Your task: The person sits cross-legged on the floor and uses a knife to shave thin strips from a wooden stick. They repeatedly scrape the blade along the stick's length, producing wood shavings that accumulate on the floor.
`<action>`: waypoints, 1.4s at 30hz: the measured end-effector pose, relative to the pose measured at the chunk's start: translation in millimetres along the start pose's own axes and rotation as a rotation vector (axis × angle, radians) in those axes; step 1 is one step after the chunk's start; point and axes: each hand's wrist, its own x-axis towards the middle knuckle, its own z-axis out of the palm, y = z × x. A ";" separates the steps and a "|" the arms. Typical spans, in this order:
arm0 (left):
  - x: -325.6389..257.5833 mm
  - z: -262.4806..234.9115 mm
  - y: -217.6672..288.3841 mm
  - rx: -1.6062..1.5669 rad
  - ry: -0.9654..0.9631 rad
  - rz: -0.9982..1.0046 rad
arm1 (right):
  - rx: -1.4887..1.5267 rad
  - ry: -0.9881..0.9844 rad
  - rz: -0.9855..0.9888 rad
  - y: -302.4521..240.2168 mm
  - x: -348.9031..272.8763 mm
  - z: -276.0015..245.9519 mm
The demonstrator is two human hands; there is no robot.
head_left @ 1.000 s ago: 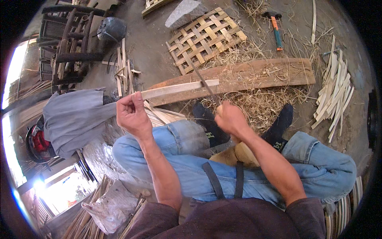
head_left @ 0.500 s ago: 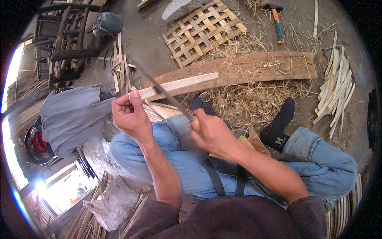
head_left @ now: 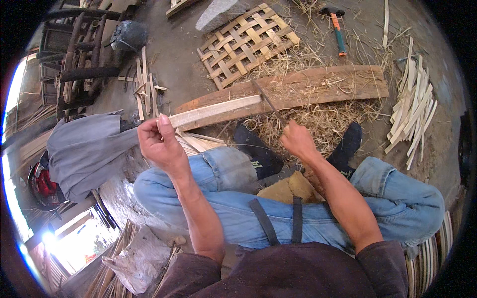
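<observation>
Hands well apart, the left hand (head_left: 164,145) pinches the left end of a pale wooden strip (head_left: 213,111), seemingly to steady it over a plank (head_left: 330,85) that likely backs it, while the right hand (head_left: 298,141) grips a narrow-bladed knife (head_left: 268,101) crosswise at the strip's right end.

Here's the plank (head_left: 348,82) across the floor (head_left: 174,49), the strip (head_left: 213,112) stretched over its left half, the knife (head_left: 269,103) right at the strip's right end! Past the plank's far edge sits the mat (head_left: 248,44), the stone (head_left: 218,14) just behind it, the hammer (head_left: 339,37) to its right. Shavings (head_left: 313,124) line the plank's near edge; slats (head_left: 412,107) lie off its right end, a cloth (head_left: 84,154) beyond its left.
</observation>
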 end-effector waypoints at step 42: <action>-3.0 30.5 -6.2 -0.954 0.074 -0.200 | 0.094 -0.019 -0.154 -36.3 14.6 12.4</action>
